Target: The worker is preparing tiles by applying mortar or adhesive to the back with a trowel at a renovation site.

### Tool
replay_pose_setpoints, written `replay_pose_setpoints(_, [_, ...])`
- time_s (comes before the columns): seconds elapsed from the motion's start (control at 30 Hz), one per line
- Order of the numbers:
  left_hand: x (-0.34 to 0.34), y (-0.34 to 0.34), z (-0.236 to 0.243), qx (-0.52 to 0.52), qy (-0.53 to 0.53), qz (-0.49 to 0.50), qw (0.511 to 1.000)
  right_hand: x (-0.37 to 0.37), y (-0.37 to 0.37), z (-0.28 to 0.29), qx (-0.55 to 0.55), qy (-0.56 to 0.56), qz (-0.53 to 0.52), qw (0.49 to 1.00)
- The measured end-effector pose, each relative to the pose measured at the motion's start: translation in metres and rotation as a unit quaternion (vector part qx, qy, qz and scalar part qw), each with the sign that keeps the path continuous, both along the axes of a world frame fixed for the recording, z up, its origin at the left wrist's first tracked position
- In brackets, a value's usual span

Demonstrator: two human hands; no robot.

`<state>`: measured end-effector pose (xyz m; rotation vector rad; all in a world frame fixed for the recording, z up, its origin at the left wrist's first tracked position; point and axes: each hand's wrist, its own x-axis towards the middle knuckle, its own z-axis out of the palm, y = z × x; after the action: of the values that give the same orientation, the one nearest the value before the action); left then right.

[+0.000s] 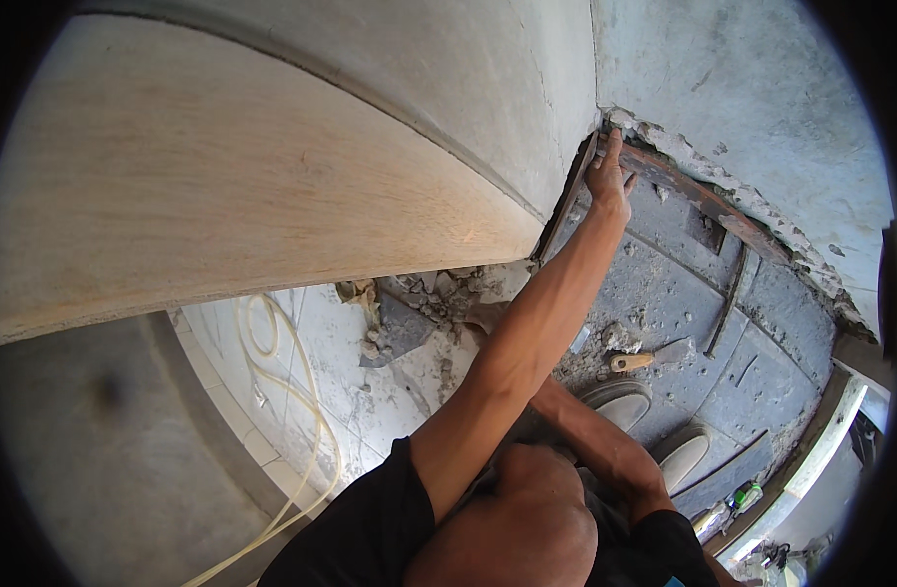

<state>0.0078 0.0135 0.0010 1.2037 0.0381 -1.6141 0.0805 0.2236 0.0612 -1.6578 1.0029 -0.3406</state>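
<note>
My left hand (610, 178) reaches into the far corner where two walls meet. Its fingers are stretched out, with the thumb apart, against the end of a reddish-brown strip (698, 188) that runs along the base of the right wall. Beneath my left forearm crosses my right arm. Only a small part of my right hand (486, 315) shows, low beside broken rubble (444, 293); its fingers are hidden. A dark grey broken tile piece (400, 328) lies beside that rubble.
A trowel with a wooden handle (631, 362) lies on dusty grey floor tiles ahead of my shoes (617, 403). Right of it is a long thin metal bar (730, 303). A pale hose (316, 421) coils at left below a large beige panel (272, 166). The wall's lower edge (752, 203) is chipped.
</note>
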Motion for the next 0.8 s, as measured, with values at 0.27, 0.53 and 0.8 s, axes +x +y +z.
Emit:
replay_pose_setpoints(0.27, [0.019, -0.003, 0.004, -0.021, 0.007, 0.008, 1.000, -0.116, -0.020, -0.026, 0.105, -0.178, -0.490, 0.847])
replay_pose_setpoints(0.53, [0.007, -0.002, 0.002, -0.024, -0.020, -0.030, 0.999, -0.192, -0.111, -0.078, -0.021, -0.114, -0.587, 0.801])
replay_pose_setpoints(0.8, [0.009, 0.001, 0.005, -0.040, -0.038, -0.043, 0.998, -0.186, -0.139, -0.106, 0.048, -0.205, -0.637, 0.742])
